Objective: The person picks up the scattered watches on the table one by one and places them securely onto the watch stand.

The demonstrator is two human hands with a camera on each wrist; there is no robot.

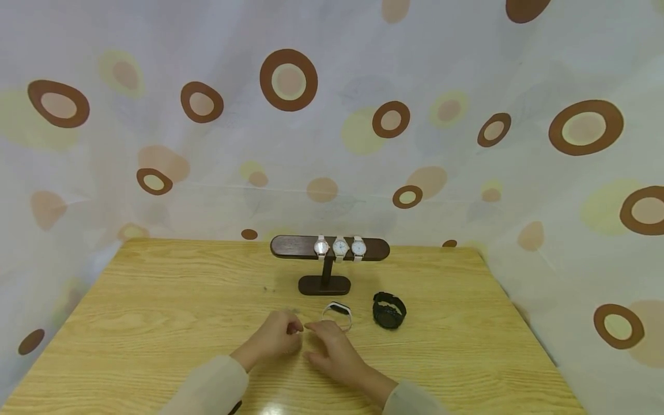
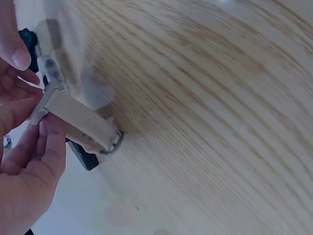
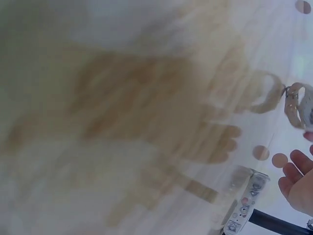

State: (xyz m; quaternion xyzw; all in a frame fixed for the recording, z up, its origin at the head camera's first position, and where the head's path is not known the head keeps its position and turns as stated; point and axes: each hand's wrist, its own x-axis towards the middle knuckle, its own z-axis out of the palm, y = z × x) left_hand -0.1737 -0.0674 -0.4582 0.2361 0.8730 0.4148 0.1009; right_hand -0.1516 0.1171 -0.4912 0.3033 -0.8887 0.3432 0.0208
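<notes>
My left hand (image 1: 278,335) pinches a wristwatch by its case. In the left wrist view the watch's pale beige strap (image 2: 80,117) is buckled into a loop, which hangs away from the left hand's fingers (image 2: 51,152). The same watch (image 3: 295,105) shows at the right edge of the right wrist view. Facing it is my right hand (image 1: 337,353), thumb apart from the index finger and fingers loosely bent near the case. Just beyond the hands lies a white smart band (image 1: 340,309) with a dark screen, partly hidden by the right hand.
A dark wooden watch stand (image 1: 290,246) stands behind the hands, with three pale-strapped watches (image 1: 340,248) on its bar. To the right of the band a black watch (image 1: 389,311) lies on the wooden table (image 1: 155,311). A patterned cloth (image 1: 332,144) hangs behind the table.
</notes>
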